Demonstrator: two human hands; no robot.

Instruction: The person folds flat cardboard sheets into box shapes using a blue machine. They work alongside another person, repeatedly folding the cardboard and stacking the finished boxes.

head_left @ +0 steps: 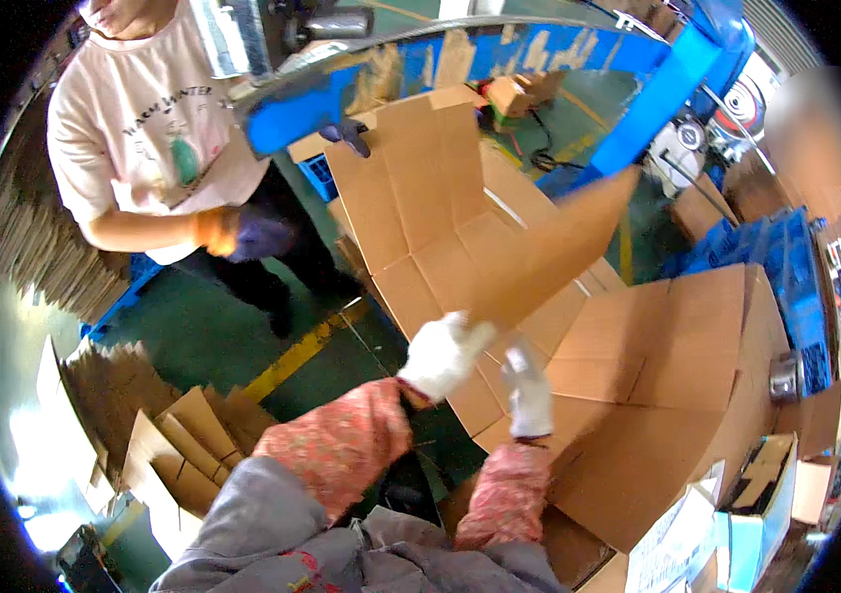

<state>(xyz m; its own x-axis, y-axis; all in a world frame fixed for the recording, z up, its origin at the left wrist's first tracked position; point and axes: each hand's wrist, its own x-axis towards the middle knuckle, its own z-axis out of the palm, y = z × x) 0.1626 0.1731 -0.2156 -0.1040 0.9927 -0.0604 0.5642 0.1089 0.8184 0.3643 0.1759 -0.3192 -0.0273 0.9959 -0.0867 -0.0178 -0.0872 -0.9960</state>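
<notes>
My left hand [440,357], in a white knitted glove, is closed on the near end of a brown cardboard sheet [561,252]. The sheet is tilted up and smeared by motion. Just right of it, my right hand [529,393], gloved in white too, points its fingers up over the cardboard; motion blur hides whether they grip anything. Beneath both hands lies a large unfolded carton [420,247] with creased flaps. Another opened carton [672,346] spreads out to the right, close to my right hand.
A co-worker [168,138] stands at the left, one gloved hand [242,233] held at waist height. A dark glove [346,136] touches the carton's far edge. Behind runs a scuffed blue machine beam [420,74]. Flattened cardboard stacks [59,232] stand left, blue pallets [771,267] right.
</notes>
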